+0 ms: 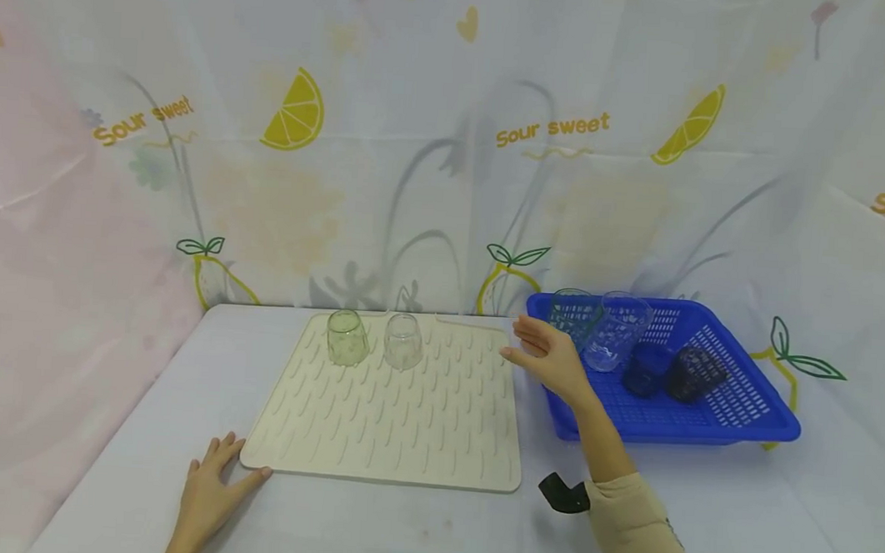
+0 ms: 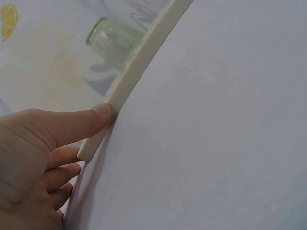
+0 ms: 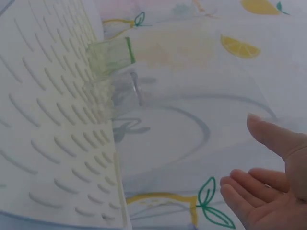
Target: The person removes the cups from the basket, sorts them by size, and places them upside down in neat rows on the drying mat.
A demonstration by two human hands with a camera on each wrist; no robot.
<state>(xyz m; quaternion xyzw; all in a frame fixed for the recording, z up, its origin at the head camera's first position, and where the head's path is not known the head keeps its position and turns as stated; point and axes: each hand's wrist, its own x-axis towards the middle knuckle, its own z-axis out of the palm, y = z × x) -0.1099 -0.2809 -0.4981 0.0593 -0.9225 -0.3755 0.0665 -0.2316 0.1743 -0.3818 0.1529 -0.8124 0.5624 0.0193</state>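
Note:
My left hand (image 1: 209, 491) rests at the near left corner of a cream ridged drying mat (image 1: 404, 429), its thumb on the front edge and its fingers by the left side. Two glasses stand side by side near the mat's back edge: a green-tinted glass (image 1: 347, 340) and a clear glass (image 1: 404, 344). My right hand (image 1: 551, 359) hovers between the mat and a blue plastic basket (image 1: 674, 435). It holds nothing, with thumb and fingers spread apart in the right wrist view.
Inside the basket are a tall green-tinted glass (image 1: 570, 315), a tall clear glass (image 1: 620, 329) and two dark glasses, one a dark patterned glass (image 1: 696, 375). A fruit-printed curtain (image 1: 417, 183) hangs behind the white table (image 1: 399, 525). Something black (image 1: 565, 493) sticks out beside my right sleeve.

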